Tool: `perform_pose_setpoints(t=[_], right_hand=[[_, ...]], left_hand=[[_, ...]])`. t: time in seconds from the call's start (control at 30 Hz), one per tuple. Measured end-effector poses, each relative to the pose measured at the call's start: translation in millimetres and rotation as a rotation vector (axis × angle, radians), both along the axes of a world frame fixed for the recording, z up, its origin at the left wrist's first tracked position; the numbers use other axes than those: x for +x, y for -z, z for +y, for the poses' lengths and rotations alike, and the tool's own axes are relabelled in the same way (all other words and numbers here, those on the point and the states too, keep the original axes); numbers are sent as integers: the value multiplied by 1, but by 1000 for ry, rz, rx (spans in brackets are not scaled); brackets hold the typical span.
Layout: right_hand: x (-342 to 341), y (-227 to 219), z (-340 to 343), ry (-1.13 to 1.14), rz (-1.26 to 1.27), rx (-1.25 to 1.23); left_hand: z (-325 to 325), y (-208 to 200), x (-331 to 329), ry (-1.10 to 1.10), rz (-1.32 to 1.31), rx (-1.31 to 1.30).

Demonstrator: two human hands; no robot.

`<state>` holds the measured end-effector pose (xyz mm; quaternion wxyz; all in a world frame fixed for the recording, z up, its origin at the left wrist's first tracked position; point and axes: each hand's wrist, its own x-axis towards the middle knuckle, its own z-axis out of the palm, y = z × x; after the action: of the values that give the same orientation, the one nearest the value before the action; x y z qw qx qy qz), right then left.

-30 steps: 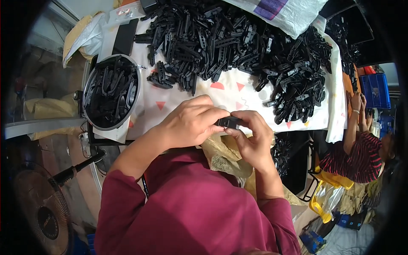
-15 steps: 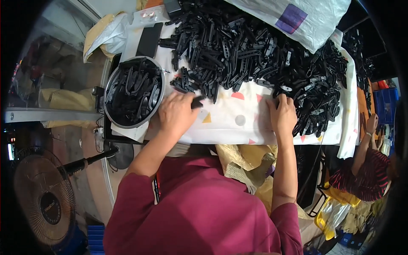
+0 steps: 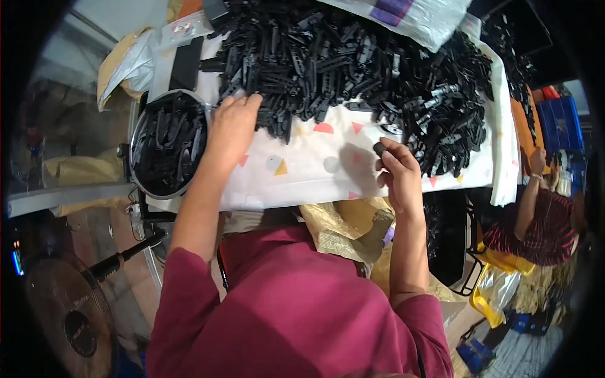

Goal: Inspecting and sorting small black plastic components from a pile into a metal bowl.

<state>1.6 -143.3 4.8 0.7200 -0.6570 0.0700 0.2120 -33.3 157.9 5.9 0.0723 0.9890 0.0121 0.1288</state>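
Note:
My right hand [image 3: 401, 173] is raised over the near part of the cloth, just left of the right-hand pile. Its thumb and fingers pinch a small black plastic piece [image 3: 379, 148], mostly covered by the fingertips. My left hand [image 3: 232, 129] reaches to the near left edge of a big heap of black plastic parts [image 3: 302, 69], its fingers apart and touching the pieces there. Whatever lies under those fingertips is hidden. Beside that hand, on the left, stands a round grey-rimmed tub [image 3: 203, 148] filled with curved black parts.
A white patterned cloth [image 3: 277, 189] covers the table. At the back lie a white woven sack [image 3: 435, 25] and a dark flat phone-like slab [image 3: 186, 63]. A fan [image 3: 69, 315] stands at lower left. On the right another person [image 3: 532, 220] sits near a blue bin [image 3: 561, 123].
My left hand has moved away from me onto the heap's edge; the black piece formerly at its fingers no longer shows. My right hand has drawn back from the right pile, pinching a piece.

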Motion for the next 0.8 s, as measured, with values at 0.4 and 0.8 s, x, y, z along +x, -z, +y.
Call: perform_pose_setpoints(t=[0.4,0.8], right_hand=[[-19,-41,14,-3,-15,414],[-28,-59,31,-282,-1070,-263]], left_hand=[[-68,-29,1,172,336,-1730],[-87,-34,-2,334,473,-1637]])
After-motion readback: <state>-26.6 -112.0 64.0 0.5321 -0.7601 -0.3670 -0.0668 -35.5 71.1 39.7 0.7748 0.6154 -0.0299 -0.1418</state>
